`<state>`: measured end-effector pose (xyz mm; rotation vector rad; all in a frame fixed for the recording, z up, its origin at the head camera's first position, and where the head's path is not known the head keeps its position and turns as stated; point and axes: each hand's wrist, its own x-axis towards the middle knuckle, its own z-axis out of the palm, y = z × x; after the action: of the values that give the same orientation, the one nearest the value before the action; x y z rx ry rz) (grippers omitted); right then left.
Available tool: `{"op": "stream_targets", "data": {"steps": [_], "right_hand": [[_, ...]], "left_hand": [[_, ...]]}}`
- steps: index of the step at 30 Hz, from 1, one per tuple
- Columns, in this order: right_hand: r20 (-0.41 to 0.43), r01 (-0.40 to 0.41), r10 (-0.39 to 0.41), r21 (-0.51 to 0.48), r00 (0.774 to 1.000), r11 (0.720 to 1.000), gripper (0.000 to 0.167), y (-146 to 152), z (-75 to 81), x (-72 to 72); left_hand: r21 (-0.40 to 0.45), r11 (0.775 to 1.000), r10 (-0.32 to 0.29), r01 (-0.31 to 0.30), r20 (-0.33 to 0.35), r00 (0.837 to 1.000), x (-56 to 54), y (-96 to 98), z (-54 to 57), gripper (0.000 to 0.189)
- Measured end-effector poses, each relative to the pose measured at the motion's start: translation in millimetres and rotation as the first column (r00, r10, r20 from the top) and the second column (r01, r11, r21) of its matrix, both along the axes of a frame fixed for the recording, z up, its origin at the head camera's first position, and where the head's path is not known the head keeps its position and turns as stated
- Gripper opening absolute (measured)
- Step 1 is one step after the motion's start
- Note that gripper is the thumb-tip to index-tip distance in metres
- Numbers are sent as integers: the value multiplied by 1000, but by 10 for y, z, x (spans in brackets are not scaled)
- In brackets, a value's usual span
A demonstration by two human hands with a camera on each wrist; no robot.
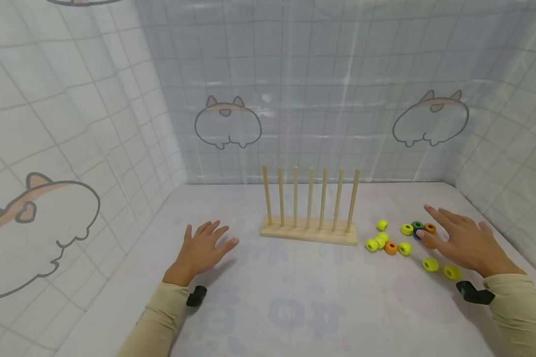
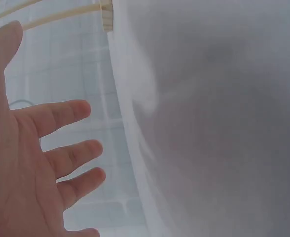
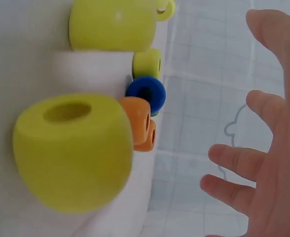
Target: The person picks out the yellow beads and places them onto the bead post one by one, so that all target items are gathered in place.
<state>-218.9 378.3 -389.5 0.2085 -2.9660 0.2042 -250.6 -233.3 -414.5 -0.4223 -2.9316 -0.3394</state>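
Observation:
My left hand (image 1: 203, 250) hovers over the left part of the table, fingers spread and holding nothing; its palm and fingers (image 2: 71, 160) show in the left wrist view. On the right, my right hand (image 1: 469, 243) is above the scattered beads with its fingers apart and nothing in them. Under and beside it lie a blue bead (image 3: 146, 94), orange beads (image 3: 135, 118), a green bead (image 1: 417, 225) and yellow beads (image 3: 73, 153), each with a hole. Between the hands stands a wooden rack (image 1: 308, 232) with a row of several bare upright pegs (image 1: 310, 198).
More yellow beads (image 1: 372, 245) and an orange bead (image 1: 390, 248) lie just right of the rack's base. A white printed cloth (image 1: 286, 282) covers the table. Tiled-pattern curtains (image 1: 321, 74) enclose the back and both sides.

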Motion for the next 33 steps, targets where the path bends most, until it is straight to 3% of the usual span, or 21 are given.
{"op": "stream_targets", "data": {"steps": [4, 9, 16, 19, 26, 33], "right_hand": [[13, -28, 29, -43, 1000, 999, 81, 22, 7, 8], [55, -1, 9, -134, 998, 991, 79, 38, -12, 44], [-28, 24, -33, -281, 999, 959, 67, 23, -115, 95], [-46, 47, -66, -334, 997, 941, 63, 20, -163, 117], [-6, 141, -160, -436, 987, 889, 62, 54, -243, 157], [-36, 159, -197, -460, 980, 873, 59, 100, -303, 174]], "left_hand": [[99, 995, -30, 30, -1, 1000, -23, 52, -7, 71], [233, 969, -83, 82, -2, 997, -81, 134, -20, 61], [339, 939, -87, 58, 71, 994, -162, 284, -37, 52], [400, 916, -86, 28, 128, 988, -204, 361, -48, 52], [559, 829, -114, -11, 188, 975, -313, 548, -86, 47], [609, 793, -97, -36, 184, 978, -346, 708, -100, 43]]}}
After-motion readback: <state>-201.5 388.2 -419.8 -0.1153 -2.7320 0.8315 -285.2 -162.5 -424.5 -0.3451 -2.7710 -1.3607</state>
